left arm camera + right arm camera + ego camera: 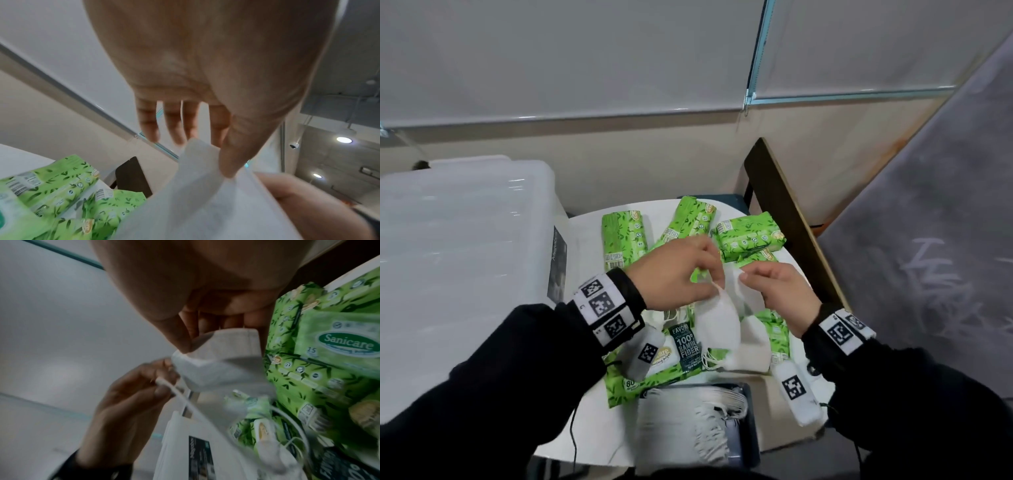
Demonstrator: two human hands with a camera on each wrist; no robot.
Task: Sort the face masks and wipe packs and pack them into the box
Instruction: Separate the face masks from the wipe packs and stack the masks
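White fabric face mask (717, 329) pinched by left hand (674, 274) and right hand (779, 291); advise freeing tangled ear loops before stacking.

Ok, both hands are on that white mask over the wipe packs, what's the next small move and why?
Probably lift the white mask clear and lay it on the mask stack near the table's front edge. Left hand and right hand each pinch its top edge, it hangs above the green wipe packs, and the masks appear grouped there.
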